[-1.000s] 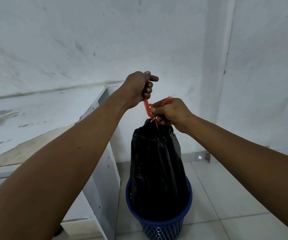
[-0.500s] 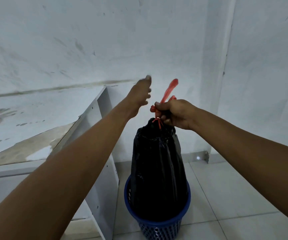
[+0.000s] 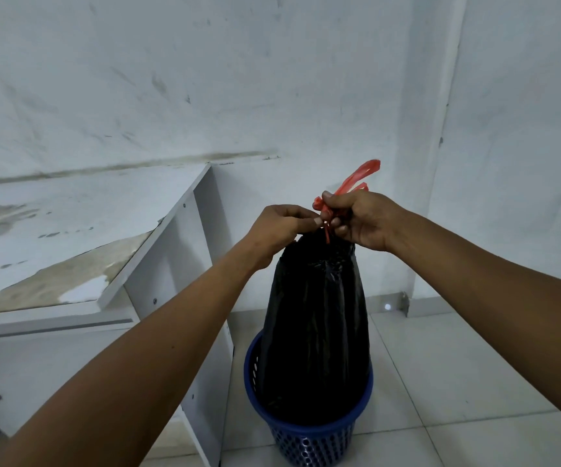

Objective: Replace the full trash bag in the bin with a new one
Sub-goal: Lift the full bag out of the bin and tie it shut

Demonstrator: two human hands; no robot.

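bag in bin, cabinet left

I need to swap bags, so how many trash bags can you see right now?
1: the black trash bag standing in the blue bin. No new bag shows.

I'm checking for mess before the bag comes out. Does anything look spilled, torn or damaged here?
Nothing spilled or torn: the black trash bag stands gathered in the blue bin, both hands at its red drawstring. The odd spot is the white cabinet on the left, whose top surface looks stained and peeling.
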